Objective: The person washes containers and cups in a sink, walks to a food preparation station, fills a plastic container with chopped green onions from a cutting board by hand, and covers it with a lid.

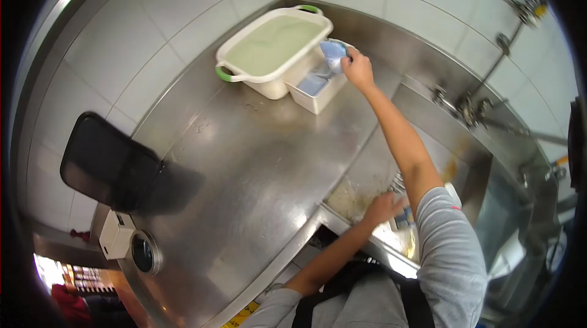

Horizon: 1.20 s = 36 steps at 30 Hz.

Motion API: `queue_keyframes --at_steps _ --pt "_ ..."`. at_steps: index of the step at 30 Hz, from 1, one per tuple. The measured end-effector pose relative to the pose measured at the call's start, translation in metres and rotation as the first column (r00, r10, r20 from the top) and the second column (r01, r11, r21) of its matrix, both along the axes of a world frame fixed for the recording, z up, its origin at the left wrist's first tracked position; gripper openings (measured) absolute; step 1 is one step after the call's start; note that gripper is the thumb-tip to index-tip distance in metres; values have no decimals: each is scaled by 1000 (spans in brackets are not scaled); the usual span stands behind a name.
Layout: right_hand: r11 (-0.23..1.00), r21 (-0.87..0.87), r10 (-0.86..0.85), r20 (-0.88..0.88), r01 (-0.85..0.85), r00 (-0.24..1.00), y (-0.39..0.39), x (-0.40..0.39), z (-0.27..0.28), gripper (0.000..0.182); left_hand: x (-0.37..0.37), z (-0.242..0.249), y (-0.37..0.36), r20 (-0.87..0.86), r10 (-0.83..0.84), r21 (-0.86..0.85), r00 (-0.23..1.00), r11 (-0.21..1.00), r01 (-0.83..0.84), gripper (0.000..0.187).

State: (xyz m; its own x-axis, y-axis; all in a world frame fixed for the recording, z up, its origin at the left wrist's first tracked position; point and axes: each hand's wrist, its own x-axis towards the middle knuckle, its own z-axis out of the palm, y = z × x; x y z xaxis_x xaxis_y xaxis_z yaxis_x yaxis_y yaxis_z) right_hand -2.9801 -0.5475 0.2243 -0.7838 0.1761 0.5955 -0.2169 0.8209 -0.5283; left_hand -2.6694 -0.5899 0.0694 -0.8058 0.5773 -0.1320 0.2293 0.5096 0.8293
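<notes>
My right hand (359,66) is closed on a light-blue piece (334,51), whose exact kind I cannot tell. It holds the piece up over a narrow white rectangular container (318,103). More light-blue material (313,85) lies inside that container. Beside it stands a large white basin (276,71) with green handles, filled with pale greenish liquid. Lower down, my left hand (383,208) reaches over the near side of the sink (361,175) with its fingers stretched out. Close to those fingertips are metal utensils (398,182) and a small bluish object (403,218), partly covered by my right arm.
A steel counter (244,175) runs to the left of the sink. At its left side are a black tray-like panel (107,160), a white box (116,234) and a round dark-topped container (145,253). Taps and pipes (468,111) line the tiled wall. A person in red (67,300) shows at lower left.
</notes>
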Motion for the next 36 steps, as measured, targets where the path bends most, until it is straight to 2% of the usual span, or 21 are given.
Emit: queue_keyframes --at_steps 3,5,9,11,13,14,15,16,17,19,20,21,23,25,26,27,29,31,33,35,36 --pt "978 -202 42 -46 -51 998 71 90 18 25 0 -27 16 -329 176 177 928 977 -122 51" --pt "978 -154 194 405 -142 893 127 160 10 28 5 -4 17 -226 103 124 969 989 -76 53" --pt "979 138 25 644 -148 765 189 305 -42 25 15 18 32 -385 38 245 922 968 62 50" --pt "928 58 248 638 -367 729 207 371 -65 26 15 25 45 -432 -73 308 899 925 223 50" --pt "811 -133 481 707 -570 519 222 414 -77 34 24 31 62 -462 -168 355 871 865 355 51" --pt "825 -136 469 708 -549 528 232 435 -89 34 25 39 77 -381 -279 332 881 848 413 48" --pt "713 -671 670 568 -203 478 240 451 -101 39 26 46 93 -299 -386 307 873 827 471 46" --pt "277 -942 776 334 187 535 249 467 -112 45 30 53 110 -300 -408 300 862 817 492 46" --pt "267 -945 765 328 190 554 255 482 -111 45 35 59 126 -302 -470 294 829 782 550 45" --pt "493 -865 817 423 -94 393 260 509 -85 50 49 65 148 -308 -542 288 782 730 619 45" --pt "550 -831 815 512 -84 273 253 517 -59 46 52 67 153 -141 -563 334 815 748 574 42" --pt "553 -829 810 511 -84 288 254 523 -66 46 55 70 158 30 -572 368 820 769 522 42" --pt "434 -894 807 333 -108 487 251 535 -88 43 54 56 165 29 -529 375 848 793 481 50" --pt "754 -548 610 381 -361 695 233 554 -77 38 32 24 166 649 -221 256 728 965 64 83" --pt "872 -180 487 404 -455 774 229 559 -69 39 33 39 155 854 -355 253 380 922 292 107" --pt "859 218 367 368 -463 854 226 562 -64 40 33 47 149 852 -356 254 385 922 292 107" --pt "801 365 279 475 -475 835 225 562 -75 44 35 60 141 900 -424 410 102 902 134 104" --pt "714 497 171 560 -493 811 223 557 -95 48 47 61 149 898 -380 354 222 923 149 86" --pt "935 -34 339 375 -353 863 218 555 -106 46 62 66 162 693 -417 279 588 907 315 66" --pt "934 -220 344 344 -281 873 210 543 -103 51 68 73 160 724 -363 259 587 931 256 54" --pt "607 -783 428 181 -133 885 213 532 -101 54 72 67 154 660 -374 387 652 913 133 55"
